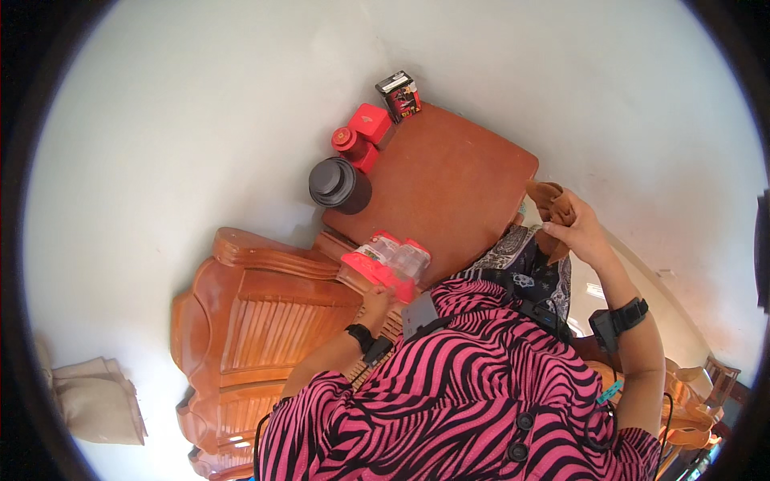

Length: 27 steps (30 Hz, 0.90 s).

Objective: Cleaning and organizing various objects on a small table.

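My left hand (376, 305) grips the near edge of red and clear plastic packaging (385, 258), which has two clear parts and bears writing. It is over the near left corner of a brown wooden table (445, 174). Off the table's right side, my right hand (579, 231) is closed around a crumpled brown cloth (552, 203). Part of the cloth hangs below the fingers, above a dark patterned fabric (529, 264).
Along the table's left edge stand a black lidded container (340, 185), a red round-lidded container (351, 143), a red box (372, 123) and a black printed box (399, 96). A carved wooden bench (258, 324) adjoins the table at left. Pale walls (240, 108) meet behind.
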Tool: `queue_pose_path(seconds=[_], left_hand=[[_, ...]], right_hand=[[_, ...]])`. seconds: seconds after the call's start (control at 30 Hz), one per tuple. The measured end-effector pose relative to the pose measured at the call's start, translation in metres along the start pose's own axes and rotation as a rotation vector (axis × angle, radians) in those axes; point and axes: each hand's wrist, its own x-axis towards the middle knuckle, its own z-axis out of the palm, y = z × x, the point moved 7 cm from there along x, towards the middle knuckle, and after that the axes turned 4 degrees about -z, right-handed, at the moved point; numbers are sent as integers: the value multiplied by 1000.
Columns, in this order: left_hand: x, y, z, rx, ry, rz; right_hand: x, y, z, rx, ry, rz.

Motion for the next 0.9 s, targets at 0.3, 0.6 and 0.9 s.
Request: queue_pose_path(seconds=[0.3, 0.6, 0.9], left_hand=[[-27, 14, 25, 53, -16, -86], [-1, -3, 2, -18, -66, 9], [13, 120, -63, 507, 457, 544]], right_hand=[[-4, -1, -4, 4, 3, -6], [-9, 13, -15, 23, 16, 1], [-12, 9, -27, -10, 59, -6]])
